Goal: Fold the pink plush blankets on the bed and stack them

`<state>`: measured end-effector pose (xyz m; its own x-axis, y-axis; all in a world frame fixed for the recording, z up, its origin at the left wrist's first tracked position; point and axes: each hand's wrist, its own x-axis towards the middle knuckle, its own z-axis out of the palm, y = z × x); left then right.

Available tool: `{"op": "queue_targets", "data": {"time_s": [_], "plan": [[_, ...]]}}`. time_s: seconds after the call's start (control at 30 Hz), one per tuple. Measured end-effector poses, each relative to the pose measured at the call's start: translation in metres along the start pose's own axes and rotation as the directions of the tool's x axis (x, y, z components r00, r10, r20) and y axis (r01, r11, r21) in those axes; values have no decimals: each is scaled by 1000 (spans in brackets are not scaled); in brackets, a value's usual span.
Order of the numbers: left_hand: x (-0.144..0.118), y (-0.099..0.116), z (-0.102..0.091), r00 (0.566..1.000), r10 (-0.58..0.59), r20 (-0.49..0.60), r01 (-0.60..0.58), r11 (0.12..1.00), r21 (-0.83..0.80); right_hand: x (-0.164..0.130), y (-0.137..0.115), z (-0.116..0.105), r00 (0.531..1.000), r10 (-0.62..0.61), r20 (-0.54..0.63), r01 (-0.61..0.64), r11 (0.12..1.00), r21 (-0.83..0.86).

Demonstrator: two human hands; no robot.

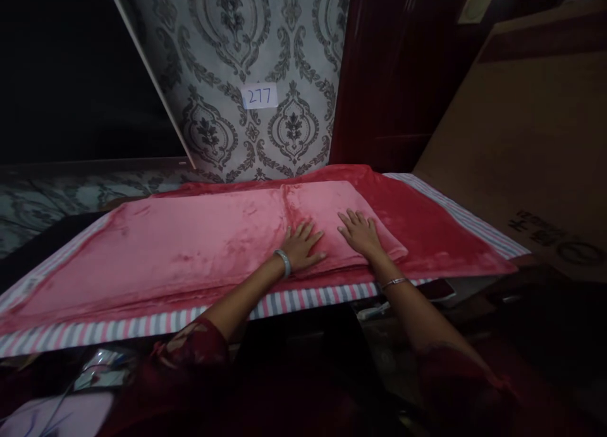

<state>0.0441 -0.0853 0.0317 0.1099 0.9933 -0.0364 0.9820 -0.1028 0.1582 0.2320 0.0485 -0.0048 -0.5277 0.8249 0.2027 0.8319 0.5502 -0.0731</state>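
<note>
A folded pink plush blanket (199,238) lies lengthwise on a darker red blanket (427,228), which covers a striped sheet (142,326) on a raised surface. My left hand (302,246) rests flat on the pink blanket, fingers spread, a pale bangle on its wrist. My right hand (361,232) lies flat beside it on the same fold, fingers apart, with a thin bracelet on the wrist. Neither hand grips anything.
Patterned grey wallpaper with a paper label "277" (258,96) stands behind. A dark red door (393,76) is at the back right. A large cardboard box (531,140) leans at the right. A dark opening fills the upper left.
</note>
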Motion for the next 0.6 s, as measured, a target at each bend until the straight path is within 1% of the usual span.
{"op": "queue_targets", "data": {"time_s": [0.17,0.37,0.43,0.5,0.53,0.6], "plan": [[-37,-11,5,999,-26,-19,25,999,-21,-3,-1,-4,1000,4,19,-4,1000,15],[-63,-18,12,999,-13,-37,12,1000,-24,-2,-1,-10,999,14,49,-18,998,68],[-74,-18,13,999,-9,-44,8,999,-41,3,7,-13,999,1,53,-6,994,107],[-87,-21,11,999,1,-39,-4,998,-64,8,21,-18,1000,0,22,-3,991,131],[-95,-23,8,999,1,-36,-3,997,-74,10,29,-19,1000,13,-10,-11,991,136],[-111,-33,1,998,-41,-50,36,996,-79,14,46,-18,993,89,-77,-78,987,142]]}}
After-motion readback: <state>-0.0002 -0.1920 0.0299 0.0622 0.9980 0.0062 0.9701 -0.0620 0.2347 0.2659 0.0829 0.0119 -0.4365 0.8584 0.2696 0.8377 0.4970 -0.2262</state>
